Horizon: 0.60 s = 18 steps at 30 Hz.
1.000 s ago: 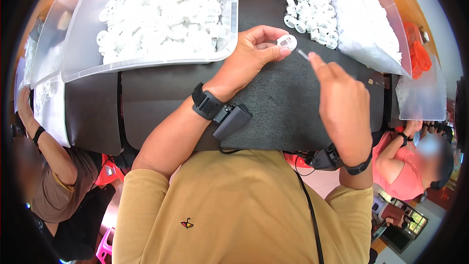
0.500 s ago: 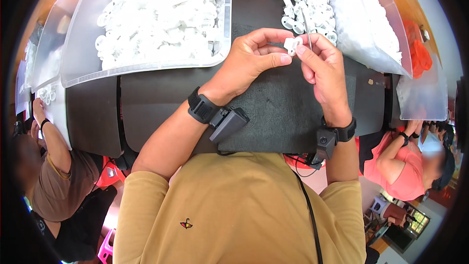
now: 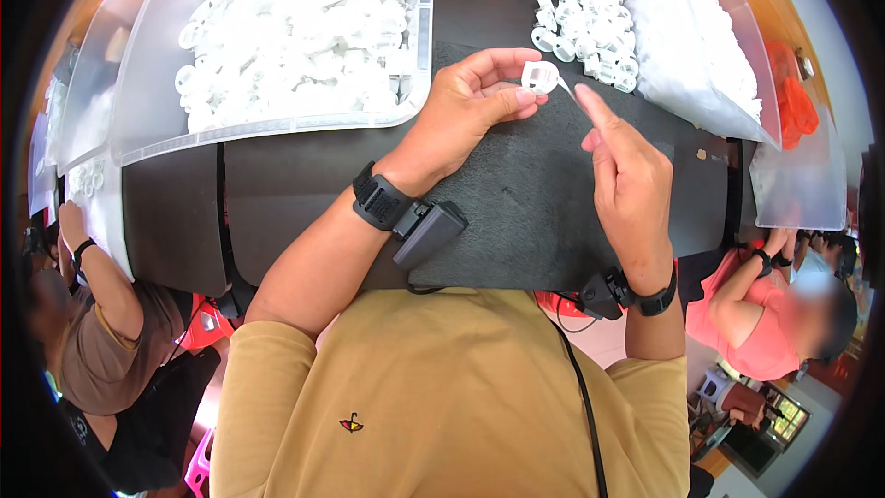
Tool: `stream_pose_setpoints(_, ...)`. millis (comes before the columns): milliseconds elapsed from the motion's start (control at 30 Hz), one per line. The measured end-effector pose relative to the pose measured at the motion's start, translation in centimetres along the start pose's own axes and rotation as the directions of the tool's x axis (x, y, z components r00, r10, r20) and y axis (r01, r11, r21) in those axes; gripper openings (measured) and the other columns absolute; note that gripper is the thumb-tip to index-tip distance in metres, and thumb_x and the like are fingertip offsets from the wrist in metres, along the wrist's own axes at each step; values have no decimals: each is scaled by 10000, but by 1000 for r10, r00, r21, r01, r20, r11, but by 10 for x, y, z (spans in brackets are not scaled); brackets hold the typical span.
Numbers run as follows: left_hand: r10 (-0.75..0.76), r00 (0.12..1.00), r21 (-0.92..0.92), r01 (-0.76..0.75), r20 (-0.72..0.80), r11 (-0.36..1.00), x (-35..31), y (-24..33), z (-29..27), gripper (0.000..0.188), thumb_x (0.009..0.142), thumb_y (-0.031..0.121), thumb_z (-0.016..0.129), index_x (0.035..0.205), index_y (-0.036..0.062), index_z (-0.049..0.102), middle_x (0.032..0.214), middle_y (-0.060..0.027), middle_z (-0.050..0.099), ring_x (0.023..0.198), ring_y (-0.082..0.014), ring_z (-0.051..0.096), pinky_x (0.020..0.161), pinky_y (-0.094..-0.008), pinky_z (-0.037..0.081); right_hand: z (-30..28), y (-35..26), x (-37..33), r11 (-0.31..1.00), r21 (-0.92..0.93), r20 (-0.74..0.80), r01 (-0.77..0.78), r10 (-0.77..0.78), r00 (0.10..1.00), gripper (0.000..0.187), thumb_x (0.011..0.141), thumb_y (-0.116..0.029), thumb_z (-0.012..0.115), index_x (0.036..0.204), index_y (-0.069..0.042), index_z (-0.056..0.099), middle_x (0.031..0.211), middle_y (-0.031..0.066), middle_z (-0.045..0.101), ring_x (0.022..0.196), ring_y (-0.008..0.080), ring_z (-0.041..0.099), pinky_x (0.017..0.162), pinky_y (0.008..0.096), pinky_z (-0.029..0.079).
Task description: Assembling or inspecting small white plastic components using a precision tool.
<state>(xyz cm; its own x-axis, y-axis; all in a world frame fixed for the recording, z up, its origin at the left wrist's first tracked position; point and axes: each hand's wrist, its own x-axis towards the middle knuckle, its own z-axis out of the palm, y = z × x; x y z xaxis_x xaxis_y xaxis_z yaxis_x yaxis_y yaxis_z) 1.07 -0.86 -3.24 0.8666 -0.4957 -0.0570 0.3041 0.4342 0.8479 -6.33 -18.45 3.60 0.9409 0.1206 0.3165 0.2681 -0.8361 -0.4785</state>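
My left hand (image 3: 452, 120) pinches a small white plastic part (image 3: 540, 77) between thumb and fingertips; its rounded, ring-like face is turned up. Just to the right is my right hand (image 3: 631, 166), closed round a thin metal blade (image 3: 568, 90). The blade's slim tip reaches toward the right edge of the part; whether it touches cannot be made out. Its handle is hidden in my palm. Beyond both hands lies a loose pile of similar white parts (image 3: 590, 23) on the dark table (image 3: 516, 221).
A large clear bin (image 3: 304, 125) heaped with white parts stands at the left. At the right is another translucent bin (image 3: 687, 83) of white pieces, with a red plastic bag (image 3: 793, 111) beside it. Co-workers sit at the far left and far right.
The white part has turned in my left hand and moved slightly left. My right hand has drawn back toward me, and the blade now points at the part instead of away from me.
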Motion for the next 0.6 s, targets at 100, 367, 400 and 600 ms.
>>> stream_pose_setpoints(100,-1,1000,3,1,8,1000,1,-2,-1,388,901,11,588,1279,2,504,1179,-103,584,1032,-166,617,889,-256,525,-6,-2,-5,975,-216,39,59,-51,998,456,776,31,575,1194,-141,637,685,75,544,601,244,580,524,370,450)
stream_pose_setpoints(367,39,998,10,-40,44,999,1,-3,1,341,900,3,582,1237,7,530,1242,-109,557,1038,-153,611,899,-253,529,-7,-6,-4,942,-319,67,105,-88,994,471,776,22,572,1202,-170,634,714,67,559,602,237,586,533,357,462)
stream_pose_setpoints(400,40,998,10,-40,44,999,1,-4,1,341,900,3,582,1237,7,530,1242,-109,557,1038,-153,611,899,-253,529,-6,-6,-4,937,-324,56,126,-114,992,450,763,-12,584,1182,-164,641,692,53,529,586,237,576,514,365,460)
stream_pose_setpoints(600,42,998,5,-42,39,999,-1,-3,1,330,896,-5,579,1223,-3,531,1242,-115,556,1045,-163,613,894,-254,535,-7,-14,1,911,-384,119,150,-112,987,462,772,-15,570,1211,-153,617,729,57,546,605,246,592,520,370,468)
